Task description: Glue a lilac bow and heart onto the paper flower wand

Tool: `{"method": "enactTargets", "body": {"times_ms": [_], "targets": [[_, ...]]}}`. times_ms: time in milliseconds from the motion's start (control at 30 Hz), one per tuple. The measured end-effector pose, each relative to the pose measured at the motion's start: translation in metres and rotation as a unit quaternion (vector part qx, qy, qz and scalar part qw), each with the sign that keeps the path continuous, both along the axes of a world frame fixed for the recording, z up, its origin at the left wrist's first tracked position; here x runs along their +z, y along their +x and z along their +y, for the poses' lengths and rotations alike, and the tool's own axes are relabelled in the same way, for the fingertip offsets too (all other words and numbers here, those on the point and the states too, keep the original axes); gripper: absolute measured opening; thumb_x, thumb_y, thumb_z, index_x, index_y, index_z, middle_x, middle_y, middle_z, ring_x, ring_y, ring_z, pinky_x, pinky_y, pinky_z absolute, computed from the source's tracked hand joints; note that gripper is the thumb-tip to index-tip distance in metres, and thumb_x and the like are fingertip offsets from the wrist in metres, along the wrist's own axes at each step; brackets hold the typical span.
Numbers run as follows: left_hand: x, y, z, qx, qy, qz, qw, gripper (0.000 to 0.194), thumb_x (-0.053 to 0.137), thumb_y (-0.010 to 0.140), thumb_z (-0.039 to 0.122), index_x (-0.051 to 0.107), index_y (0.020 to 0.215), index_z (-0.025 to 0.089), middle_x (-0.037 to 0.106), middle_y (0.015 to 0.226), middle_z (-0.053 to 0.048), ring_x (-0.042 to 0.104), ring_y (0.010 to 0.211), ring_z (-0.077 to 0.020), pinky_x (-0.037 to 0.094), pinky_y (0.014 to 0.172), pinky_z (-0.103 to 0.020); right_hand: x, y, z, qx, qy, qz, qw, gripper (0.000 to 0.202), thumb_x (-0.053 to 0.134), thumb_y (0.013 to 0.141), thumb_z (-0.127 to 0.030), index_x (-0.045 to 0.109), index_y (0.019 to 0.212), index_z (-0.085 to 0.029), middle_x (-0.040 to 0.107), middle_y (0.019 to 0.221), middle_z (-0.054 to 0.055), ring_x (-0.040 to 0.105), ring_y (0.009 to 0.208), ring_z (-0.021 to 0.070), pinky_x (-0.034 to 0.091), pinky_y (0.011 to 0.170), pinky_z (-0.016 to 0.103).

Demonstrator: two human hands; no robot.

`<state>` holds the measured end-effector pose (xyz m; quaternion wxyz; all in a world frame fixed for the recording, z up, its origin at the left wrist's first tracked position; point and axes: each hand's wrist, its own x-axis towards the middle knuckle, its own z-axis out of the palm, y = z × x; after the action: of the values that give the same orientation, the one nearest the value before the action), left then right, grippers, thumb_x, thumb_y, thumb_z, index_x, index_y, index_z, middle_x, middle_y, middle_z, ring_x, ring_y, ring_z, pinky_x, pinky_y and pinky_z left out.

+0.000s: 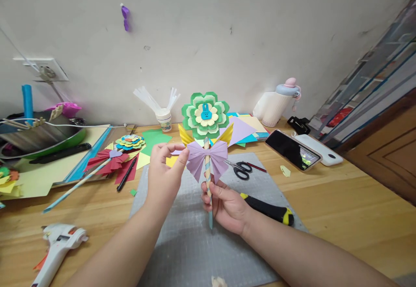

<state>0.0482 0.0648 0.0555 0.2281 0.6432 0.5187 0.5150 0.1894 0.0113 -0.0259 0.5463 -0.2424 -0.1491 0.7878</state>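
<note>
Upright above the grey cutting mat (175, 243) is a paper flower wand, whose striped paper stick (208, 168) my right hand (227, 204) grips with closed fingers. A layered green paper flower (191, 124) with a blue rabbit face (206, 113) tops it. Beneath the flower spread a pleated purple paper bow (217, 155) and yellow folded paper wings (186, 136). My left hand (167, 170) has thumb and forefinger at the bow's left edge, seemingly pinching it. Scissors (242, 170) and a yellow-black utility knife (269, 209) lie on the mat near my right hand.
At left lie a glue gun (61, 248), a second paper wand (79, 183) and a black pen (126, 174). A metal pot (29, 137) stands behind them. Along the wall are a paper cup (164, 121) with white strips and a bottle (276, 109). Phone (292, 149) at right.
</note>
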Motion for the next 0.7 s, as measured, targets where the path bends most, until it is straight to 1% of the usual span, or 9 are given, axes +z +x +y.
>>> {"method": "enactTargets", "body": {"times_ms": [67, 200, 367, 533, 700], "targets": [[-0.001, -0.002, 0.004, -0.019, -0.032, -0.037, 0.999, 0.021, 0.061, 0.078, 0.042, 0.065, 0.087, 0.023, 0.052, 0.090, -0.002, 0.051, 0.089, -0.0182, 0.039, 0.084, -0.032, 0.001, 0.000, 0.000, 0.002, 0.001, -0.004, 1.000, 0.019, 0.076, 0.071, -0.023, 0.064, 0.086, -0.019, 0.063, 0.075, -0.002, 0.053, 0.057, 0.0071, 0.035, 0.050, 0.020], [-0.009, -0.003, 0.009, -0.054, -0.075, -0.112, 0.989, 0.022, 0.065, 0.075, 0.043, 0.065, 0.083, 0.022, 0.057, 0.092, -0.003, 0.052, 0.092, -0.0187, 0.038, 0.088, -0.034, 0.003, 0.000, -0.002, 0.004, 0.002, -0.011, 1.000, 0.022, 0.077, 0.070, -0.024, 0.065, 0.087, -0.018, 0.062, 0.074, -0.002, 0.053, 0.056, 0.0069, 0.035, 0.050, 0.020], [-0.013, -0.003, 0.010, -0.083, -0.108, -0.144, 0.980, 0.023, 0.067, 0.073, 0.042, 0.064, 0.080, 0.021, 0.062, 0.089, -0.003, 0.055, 0.088, -0.0187, 0.041, 0.084, -0.034, 0.001, 0.000, -0.002, 0.010, 0.011, -0.011, 1.000, 0.021, 0.076, 0.071, -0.025, 0.064, 0.086, -0.019, 0.061, 0.075, -0.002, 0.052, 0.057, 0.0068, 0.035, 0.050, 0.020], [-0.011, -0.002, 0.010, -0.085, -0.127, -0.172, 0.973, 0.024, 0.069, 0.070, 0.042, 0.064, 0.077, 0.020, 0.062, 0.085, -0.002, 0.055, 0.083, -0.0173, 0.042, 0.081, -0.032, 0.000, 0.000, -0.001, 0.012, 0.020, -0.010, 1.000, 0.018, 0.075, 0.072, -0.025, 0.064, 0.085, -0.018, 0.061, 0.076, -0.002, 0.052, 0.057, 0.0066, 0.034, 0.051, 0.020], [-0.009, -0.001, 0.010, -0.079, -0.131, -0.180, 0.972, 0.025, 0.070, 0.068, 0.042, 0.064, 0.076, 0.020, 0.063, 0.085, -0.003, 0.055, 0.084, -0.0183, 0.042, 0.080, -0.033, 0.002, -0.001, -0.002, 0.009, 0.010, -0.016, 1.000, 0.022, 0.077, 0.069, -0.026, 0.064, 0.085, -0.019, 0.060, 0.074, -0.003, 0.051, 0.056, 0.0065, 0.034, 0.050, 0.020]]}}
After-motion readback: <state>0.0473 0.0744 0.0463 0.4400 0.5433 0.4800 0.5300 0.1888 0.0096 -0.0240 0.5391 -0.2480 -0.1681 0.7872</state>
